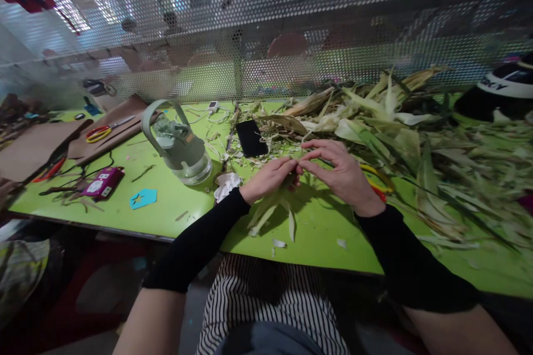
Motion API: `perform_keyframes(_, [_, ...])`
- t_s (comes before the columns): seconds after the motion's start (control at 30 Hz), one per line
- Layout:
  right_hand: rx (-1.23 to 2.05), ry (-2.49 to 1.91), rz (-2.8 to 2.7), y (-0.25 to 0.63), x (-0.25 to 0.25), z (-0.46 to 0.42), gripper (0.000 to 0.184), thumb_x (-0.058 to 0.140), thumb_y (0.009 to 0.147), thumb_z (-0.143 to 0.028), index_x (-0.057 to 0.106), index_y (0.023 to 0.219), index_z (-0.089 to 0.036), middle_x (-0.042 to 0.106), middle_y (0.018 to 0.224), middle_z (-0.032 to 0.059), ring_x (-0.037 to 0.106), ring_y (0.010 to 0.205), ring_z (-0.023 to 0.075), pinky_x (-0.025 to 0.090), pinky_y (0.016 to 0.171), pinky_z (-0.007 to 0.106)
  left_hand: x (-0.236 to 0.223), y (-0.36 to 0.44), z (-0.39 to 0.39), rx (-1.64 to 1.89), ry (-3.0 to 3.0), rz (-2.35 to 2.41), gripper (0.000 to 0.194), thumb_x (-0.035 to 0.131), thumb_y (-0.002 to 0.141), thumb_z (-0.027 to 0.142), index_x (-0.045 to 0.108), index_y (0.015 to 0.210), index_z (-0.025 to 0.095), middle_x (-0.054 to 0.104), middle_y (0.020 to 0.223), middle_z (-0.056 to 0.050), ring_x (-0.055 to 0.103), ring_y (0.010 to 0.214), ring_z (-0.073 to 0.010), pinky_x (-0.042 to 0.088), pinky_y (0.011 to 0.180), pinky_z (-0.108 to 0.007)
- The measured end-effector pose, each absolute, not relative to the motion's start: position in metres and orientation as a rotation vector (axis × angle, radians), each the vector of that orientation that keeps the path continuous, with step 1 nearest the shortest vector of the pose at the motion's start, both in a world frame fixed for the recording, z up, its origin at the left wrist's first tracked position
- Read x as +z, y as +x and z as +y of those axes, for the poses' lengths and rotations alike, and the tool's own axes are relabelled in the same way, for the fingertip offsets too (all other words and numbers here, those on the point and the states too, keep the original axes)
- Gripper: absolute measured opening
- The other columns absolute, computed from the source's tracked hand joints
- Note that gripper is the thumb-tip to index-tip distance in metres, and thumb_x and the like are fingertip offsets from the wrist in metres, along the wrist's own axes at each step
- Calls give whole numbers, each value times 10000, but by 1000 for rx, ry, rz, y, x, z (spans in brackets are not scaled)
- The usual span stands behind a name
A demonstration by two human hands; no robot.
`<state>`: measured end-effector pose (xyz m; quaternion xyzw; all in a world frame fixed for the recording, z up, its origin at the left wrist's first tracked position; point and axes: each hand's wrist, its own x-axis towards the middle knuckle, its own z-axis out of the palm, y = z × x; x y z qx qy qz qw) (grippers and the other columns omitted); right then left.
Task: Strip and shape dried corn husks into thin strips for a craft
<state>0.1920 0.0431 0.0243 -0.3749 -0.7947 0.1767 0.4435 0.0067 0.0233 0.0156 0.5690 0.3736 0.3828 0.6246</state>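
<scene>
Close to the table's front edge, my left hand [272, 176] is closed around a bundle of pale green corn husk [266, 213]. Loose husk ends hang below its fingers toward the table. My right hand [335, 172] meets it from the right, thumb and a fingertip pinched together at the left fingertips; whatever is between them is too small to make out. Its other fingers stretch out above. Scissors with yellow and red handles [377, 178] lie just beyond the right wrist, partly hidden. A crumpled white tissue [227, 184] sits beside my left wrist.
A big heap of corn husks [387, 116] covers the right side. Behind my hands lies a black phone [252, 138]. To the left stand a green bottle [179, 150], a purple box [103, 183], a blue tag [142, 198] and yellow-handled scissors [99, 133]. A perforated screen [250, 39] borders the back.
</scene>
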Motion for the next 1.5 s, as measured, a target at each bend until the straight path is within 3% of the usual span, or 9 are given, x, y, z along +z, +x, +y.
perform_keyframes(0.23, [429,-946,-2037,190,25,41,167,704,855,-412,700,786,-260,723,1167,81,610,1173,325,406,1066,552,16,1,30,917,1303,883,247,535,972,351,516,813,163,608,775,8,504,653,-65,384,634,-192])
perform_keyframes(0.4, [668,-972,-1999,188,23,40,303,543,953,-461,694,1132,-268,703,1242,88,648,1127,291,493,987,480,16,1,30,894,1621,890,224,495,993,322,547,846,160,613,832,-9,500,682,-91,411,685,-232])
perform_keyframes(0.57, [558,-1034,-2107,188,18,46,415,469,967,-566,740,1012,-254,746,1087,94,646,1060,317,469,976,476,9,4,31,1019,1876,952,158,474,994,257,604,966,171,634,895,-32,588,810,-144,467,800,-278])
perform_keyframes(0.67, [599,-1088,-2052,189,15,49,488,408,983,-616,735,982,-253,744,1029,85,647,1009,306,480,909,445,6,6,32,1159,1997,1112,156,503,985,254,626,936,172,639,914,-54,599,888,-173,483,844,-297])
perform_keyframes(1.0, [817,-1076,-1861,188,11,50,385,681,831,-604,700,895,-224,732,871,45,668,813,226,506,780,365,5,8,29,1172,2111,1320,192,473,991,232,639,927,159,664,938,-72,623,739,-123,496,701,-237])
perform_keyframes(1.33, [1071,-1056,-1723,183,17,44,406,728,763,-632,733,843,-233,733,870,43,660,869,227,512,886,395,-3,6,25,1235,2391,1432,280,450,1005,246,681,1165,248,723,1036,-66,663,810,-146,502,701,-247])
perform_keyframes(1.5, [1094,-1117,-1648,183,18,43,370,777,704,-568,720,846,-231,723,856,30,646,829,216,513,873,400,-4,6,23,1185,2444,1465,281,421,1025,297,672,1132,229,729,1015,-76,659,775,-148,487,668,-248])
